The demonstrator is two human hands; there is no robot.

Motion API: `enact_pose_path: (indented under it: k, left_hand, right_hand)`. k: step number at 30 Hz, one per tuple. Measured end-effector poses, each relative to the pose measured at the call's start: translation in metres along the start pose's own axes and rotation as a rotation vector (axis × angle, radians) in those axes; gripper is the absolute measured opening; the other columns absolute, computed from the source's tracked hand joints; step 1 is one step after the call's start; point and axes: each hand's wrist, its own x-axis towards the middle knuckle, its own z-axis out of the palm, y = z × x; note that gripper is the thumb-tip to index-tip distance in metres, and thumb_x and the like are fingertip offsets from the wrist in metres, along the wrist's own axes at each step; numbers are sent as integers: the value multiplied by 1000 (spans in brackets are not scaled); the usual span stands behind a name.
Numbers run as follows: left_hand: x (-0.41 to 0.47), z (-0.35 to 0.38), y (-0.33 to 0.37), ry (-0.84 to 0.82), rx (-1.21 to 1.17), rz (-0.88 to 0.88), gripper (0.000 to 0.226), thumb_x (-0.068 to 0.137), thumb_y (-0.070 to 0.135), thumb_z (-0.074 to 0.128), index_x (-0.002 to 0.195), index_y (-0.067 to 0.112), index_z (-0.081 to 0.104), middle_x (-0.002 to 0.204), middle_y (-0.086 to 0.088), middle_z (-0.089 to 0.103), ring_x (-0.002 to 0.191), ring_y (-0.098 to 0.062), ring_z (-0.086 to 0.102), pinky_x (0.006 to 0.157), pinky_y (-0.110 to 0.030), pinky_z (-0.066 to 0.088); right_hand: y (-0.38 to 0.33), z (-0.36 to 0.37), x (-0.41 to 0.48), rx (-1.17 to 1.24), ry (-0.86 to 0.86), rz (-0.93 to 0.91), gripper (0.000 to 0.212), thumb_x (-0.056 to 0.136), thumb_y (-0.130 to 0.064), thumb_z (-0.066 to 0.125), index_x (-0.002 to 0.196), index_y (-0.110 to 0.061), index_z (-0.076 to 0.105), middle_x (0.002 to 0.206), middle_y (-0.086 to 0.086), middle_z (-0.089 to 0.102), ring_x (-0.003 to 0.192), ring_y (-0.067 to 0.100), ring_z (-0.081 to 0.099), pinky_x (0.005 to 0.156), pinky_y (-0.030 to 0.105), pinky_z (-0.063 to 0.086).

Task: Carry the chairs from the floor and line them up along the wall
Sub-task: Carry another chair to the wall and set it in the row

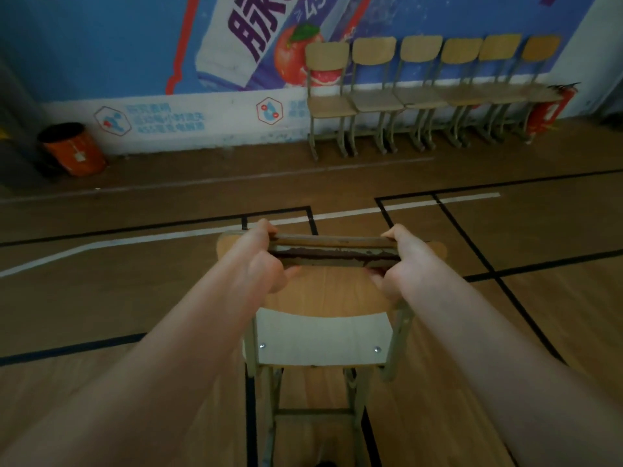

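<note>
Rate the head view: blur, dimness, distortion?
Head view: dim, darkest at corners; wide angle curves the blue printed wall; the row of six tan wooden chairs along it looks soft; the held tan wooden chair, left hand and right hand are sharper.

One wide-angle camera sits at head height, facing forward and tilted down. The chair [323, 335] lies very near at lower centre, the floor [101, 298] spreads across mid-frame, and the wall [101, 45] stands far off along the top.
</note>
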Motion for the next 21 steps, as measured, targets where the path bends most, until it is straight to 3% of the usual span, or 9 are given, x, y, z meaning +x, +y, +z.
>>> enact_pose_path:
  k: [3, 7, 11, 16, 21]
  left_hand:
    - [27, 34, 29, -9, -35, 2, 35, 75, 10, 75, 104, 6, 56, 104, -26, 62, 102, -44, 61, 88, -56, 51]
    - [64, 73, 80, -15, -93, -3, 31, 78, 10, 73, 101, 5, 54, 104, -27, 61, 103, -44, 59, 84, -56, 50]
    - [107, 115, 140, -10, -101, -11, 29, 79, 9, 72, 102, 5, 55, 103, -26, 61, 103, -44, 60, 87, -57, 50]
    - [161, 170, 215, -34, -66, -30, 27, 80, 8, 70, 102, 4, 55, 107, -26, 60, 105, -44, 59, 88, -57, 49]
    - [202, 230, 266, -77, -56, -22, 26, 80, 6, 69, 102, 4, 55, 105, -26, 59, 107, -44, 58, 88, -58, 49]
  right_hand:
    - [-26, 45, 29, -19, -20, 2, 27, 77, -16, 77, 97, -9, 59, 97, 21, 57, 78, 37, 56, 61, 45, 56]
    - [-52, 116, 63, -55, -23, -16, 24, 80, -18, 76, 87, -9, 55, 95, 19, 56, 84, 36, 57, 76, 44, 57]
    - [-77, 194, 98, -127, -25, -36, 19, 81, -15, 74, 87, -8, 57, 91, 17, 55, 74, 33, 55, 63, 41, 53]
    - [-107, 283, 142, -107, -12, -53, 21, 79, -12, 74, 95, -8, 60, 93, 18, 56, 71, 34, 54, 70, 44, 53]
    - [-146, 345, 187, -18, 9, -52, 27, 77, -12, 77, 98, -9, 61, 94, 19, 56, 71, 36, 55, 65, 45, 54]
